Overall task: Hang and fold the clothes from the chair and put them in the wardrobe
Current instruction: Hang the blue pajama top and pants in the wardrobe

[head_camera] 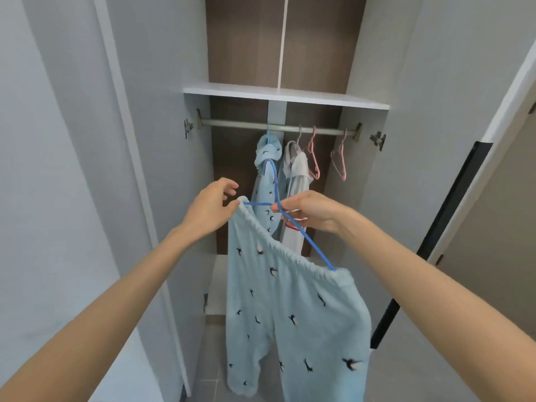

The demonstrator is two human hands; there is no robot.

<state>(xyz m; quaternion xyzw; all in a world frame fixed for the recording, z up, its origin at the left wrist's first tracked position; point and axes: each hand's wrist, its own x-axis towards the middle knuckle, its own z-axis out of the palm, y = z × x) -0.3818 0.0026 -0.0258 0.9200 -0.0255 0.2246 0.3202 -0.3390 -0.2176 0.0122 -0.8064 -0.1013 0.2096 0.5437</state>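
Light blue fleece trousers [290,309] with dark bird prints hang by their elastic waistband from a blue wire hanger [301,233]. My right hand [307,213] grips the hanger at its neck, below the hook. My left hand [211,207] pinches the left end of the waistband where it meets the hanger's arm. Both are in front of the open wardrobe, below its rail [249,124]. On the rail hang a matching blue top [265,181] and a white garment [295,198].
Two bare pink hangers [314,158] [339,161] hang on the right part of the rail. A white shelf [284,97] sits above the rail. Wardrobe doors stand open at the left [139,169] and right [452,140]. A grey tiled floor lies below.
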